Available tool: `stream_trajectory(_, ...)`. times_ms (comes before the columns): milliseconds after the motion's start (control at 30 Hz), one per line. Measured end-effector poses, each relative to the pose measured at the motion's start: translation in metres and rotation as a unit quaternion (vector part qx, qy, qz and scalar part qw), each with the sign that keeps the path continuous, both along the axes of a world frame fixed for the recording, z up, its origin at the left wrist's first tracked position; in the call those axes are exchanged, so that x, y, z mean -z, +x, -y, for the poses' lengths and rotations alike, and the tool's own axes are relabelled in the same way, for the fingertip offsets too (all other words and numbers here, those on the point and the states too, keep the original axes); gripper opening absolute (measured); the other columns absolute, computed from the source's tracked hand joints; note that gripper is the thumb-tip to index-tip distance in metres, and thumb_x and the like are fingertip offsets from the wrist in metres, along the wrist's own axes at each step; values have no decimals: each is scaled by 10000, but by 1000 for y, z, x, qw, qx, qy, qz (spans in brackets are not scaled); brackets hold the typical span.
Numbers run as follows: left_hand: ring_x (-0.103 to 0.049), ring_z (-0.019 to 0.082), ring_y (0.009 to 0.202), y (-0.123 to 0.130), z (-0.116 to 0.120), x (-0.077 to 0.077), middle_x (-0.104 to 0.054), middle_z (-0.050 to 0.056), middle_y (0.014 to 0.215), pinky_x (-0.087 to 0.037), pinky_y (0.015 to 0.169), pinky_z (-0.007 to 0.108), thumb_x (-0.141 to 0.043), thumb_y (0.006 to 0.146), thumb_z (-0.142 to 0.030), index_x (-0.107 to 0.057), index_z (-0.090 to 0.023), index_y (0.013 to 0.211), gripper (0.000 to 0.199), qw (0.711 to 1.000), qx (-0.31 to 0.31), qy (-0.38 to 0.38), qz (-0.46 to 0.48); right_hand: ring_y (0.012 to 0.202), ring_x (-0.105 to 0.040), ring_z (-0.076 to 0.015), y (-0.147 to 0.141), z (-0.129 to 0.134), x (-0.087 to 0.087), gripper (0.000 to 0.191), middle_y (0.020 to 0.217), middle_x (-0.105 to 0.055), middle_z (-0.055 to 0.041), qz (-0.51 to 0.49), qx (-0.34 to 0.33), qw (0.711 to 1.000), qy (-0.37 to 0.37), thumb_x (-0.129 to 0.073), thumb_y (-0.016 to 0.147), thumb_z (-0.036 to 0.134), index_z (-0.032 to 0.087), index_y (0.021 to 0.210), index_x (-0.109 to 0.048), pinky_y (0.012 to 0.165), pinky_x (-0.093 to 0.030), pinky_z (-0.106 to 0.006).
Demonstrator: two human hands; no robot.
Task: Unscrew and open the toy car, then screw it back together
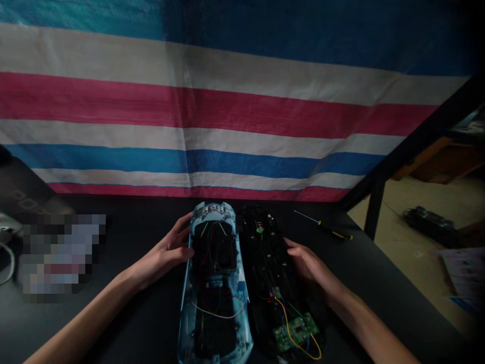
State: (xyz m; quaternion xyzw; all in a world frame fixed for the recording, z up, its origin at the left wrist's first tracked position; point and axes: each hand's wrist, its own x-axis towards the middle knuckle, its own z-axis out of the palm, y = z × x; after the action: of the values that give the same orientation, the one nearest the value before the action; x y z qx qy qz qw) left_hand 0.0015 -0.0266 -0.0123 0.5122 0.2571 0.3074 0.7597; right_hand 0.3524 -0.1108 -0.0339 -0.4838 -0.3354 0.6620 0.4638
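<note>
A light blue toy car body [214, 288], its hollow inside facing up with thin wires across it, lies on the dark table. Right beside it is a black car chassis [267, 253], with a green circuit board [297, 331] and yellow wires at its near end. The fingers and thumb of my left hand [168, 254] close against the left edge of the blue body. At the chassis's right side rests my right hand [308, 263], its fingertips partly hidden behind the black part.
A yellow-and-black screwdriver [335, 233] lies to the right on the dark table [364, 283]. Striped sheeting [227, 116] rises behind. A grey box [30, 192] and a white cable [11, 263] are at the left. A black object [430, 226] sits beyond the table's right edge.
</note>
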Motion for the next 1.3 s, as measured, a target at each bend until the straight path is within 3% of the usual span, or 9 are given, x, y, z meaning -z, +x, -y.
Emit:
stream_trajectory(200, -441, 394, 1415, 1, -3, -2, -408, 50, 1605, -406, 1119, 552, -724, 834, -269, -262, -423, 1562, 876, 1000, -8, -9, -29, 1123, -677, -279, 1, 6, 1, 544, 1245, -728, -44, -2, 24, 1000, -17, -608, 851, 390, 281, 1384, -594, 945, -523, -420)
stream_trajectory(300, -429, 403, 1423, -1, -4, 0, -415, 46, 1602, -416, 1112, 556, -736, 823, -274, -249, -438, 1564, 902, 999, -10, -20, -44, 1093, -685, -277, -2, 8, -2, 544, 1215, -737, -47, -6, 44, 999, -21, -600, 851, 372, 278, 1386, -591, 918, -531, -416)
stream_trajectory(467, -423, 410, 1426, -2, -5, 0, -414, 38, 1603, -404, 1120, 570, -729, 825, -272, -243, -442, 1567, 904, 999, -4, -32, -43, 1043, -699, -261, -5, 8, -6, 506, 1189, -743, -41, -34, 13, 999, -18, -587, 868, 349, 278, 1368, -597, 887, -537, -385)
stream_trajectory(833, -457, 409, 1405, 0, -5, -1, -456, 38, 1578, -429, 1101, 561, -729, 826, -316, -243, -443, 1571, 899, 999, -3, -10, -43, 976, -711, -280, -11, 9, -9, 568, 1120, -757, -67, -21, 45, 998, -33, -603, 831, 374, 248, 1384, -586, 742, -548, -374)
stream_trajectory(933, -458, 402, 1403, 0, -5, -1, -453, 36, 1579, -430, 1103, 549, -721, 835, -306, -256, -441, 1567, 878, 999, -1, -15, -40, 978, -711, -284, -11, 9, -10, 564, 1087, -767, -59, 4, 70, 997, -31, -623, 809, 388, 248, 1354, -611, 802, -548, -403)
stream_trajectory(1067, -450, 411, 1407, -1, -5, 0, -452, 46, 1577, -427, 1102, 562, -723, 830, -300, -242, -440, 1571, 894, 999, -3, -20, -36, 1026, -698, -285, -11, 8, -10, 542, 1107, -761, -52, 8, 48, 999, -15, -615, 808, 389, 251, 1332, -625, 865, -538, -422)
stream_trajectory(1300, -449, 417, 1404, -1, -6, 1, -458, 55, 1571, -437, 1097, 561, -716, 838, -308, -246, -427, 1570, 878, 999, -5, -13, -43, 934, -702, -239, -12, 9, -11, 497, 1064, -763, -32, 7, 46, 999, -8, -591, 839, 359, 251, 1323, -623, 756, -530, -338)
